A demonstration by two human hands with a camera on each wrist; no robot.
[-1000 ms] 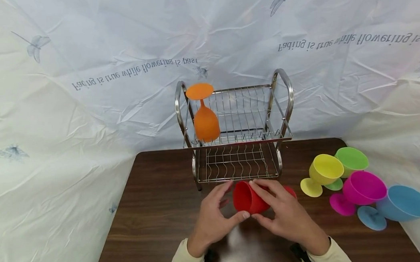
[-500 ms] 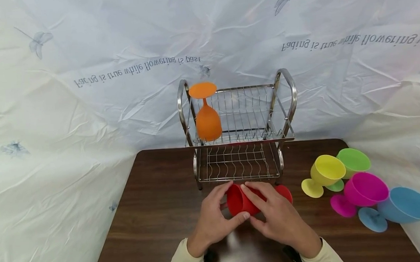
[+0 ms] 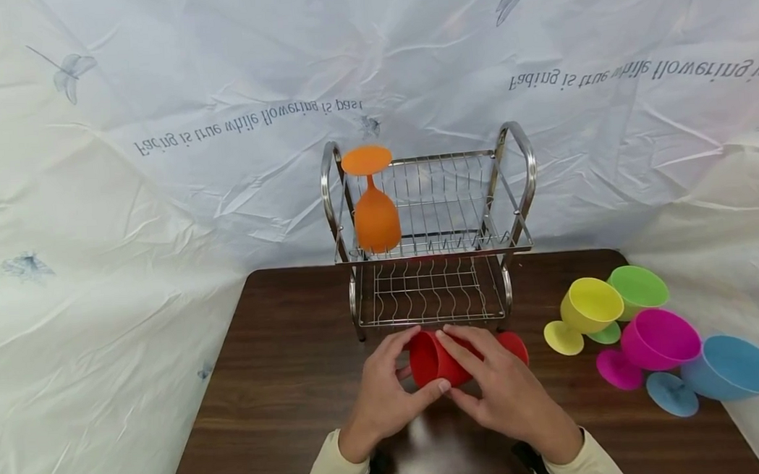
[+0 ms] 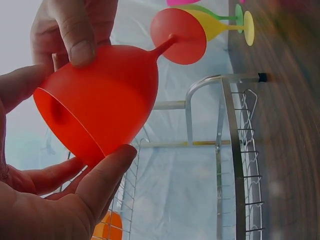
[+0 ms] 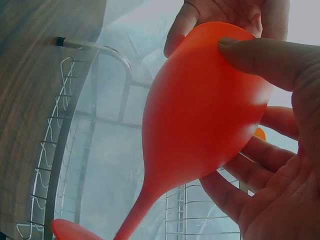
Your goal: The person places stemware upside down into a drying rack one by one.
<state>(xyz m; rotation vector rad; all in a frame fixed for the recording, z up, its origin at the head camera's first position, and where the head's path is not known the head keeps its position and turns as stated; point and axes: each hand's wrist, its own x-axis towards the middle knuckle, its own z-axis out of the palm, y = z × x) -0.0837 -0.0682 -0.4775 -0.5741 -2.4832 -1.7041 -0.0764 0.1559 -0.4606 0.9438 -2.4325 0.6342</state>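
A red goblet (image 3: 451, 372) lies tipped on its side between two hands, held over the near part of a dark wooden bench (image 3: 283, 366), as I see it from my remote seat. The left hand (image 3: 384, 402) is part-closed, thumb and fingers curved about the goblet's rim; the right hand (image 3: 505, 397), also part-closed, grips the bowl, thumb on one side and fingers on the other. The mouth faces the person's left, while the stem and round foot point right. Just beyond, I have a two-tier metal dish rack (image 3: 438, 256), with an orange goblet (image 3: 377, 222) upside down at the left end of its upper tier, foot uppermost. Four more stand upright, mouths up, toward the bench's right edge: a yellow goblet (image 3: 589, 315) near a green goblet (image 3: 640, 290), then a magenta goblet (image 3: 656, 347) and a blue goblet (image 3: 730, 371). White sheeting (image 3: 225, 58) printed with dragonflies and lettering hangs behind.
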